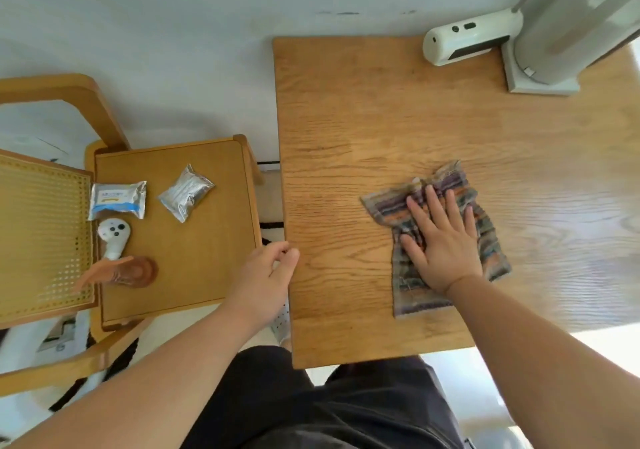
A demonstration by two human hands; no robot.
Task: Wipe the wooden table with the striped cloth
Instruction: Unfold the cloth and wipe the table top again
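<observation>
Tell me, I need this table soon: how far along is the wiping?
Underway. The cloth lies on the table with the right hand pressed flat on it. The left hand rests at the table's left edge. Nothing shows which areas are already wiped, so count the whole top as remaining.

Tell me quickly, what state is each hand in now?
Left hand: loosely curled at the wooden table edge; grip cannot be told.
Right hand: open, pressing the striped cloth.

blue-labelled foil packet, plain foil packet, white controller, brown round object, small side table, white appliance
</observation>
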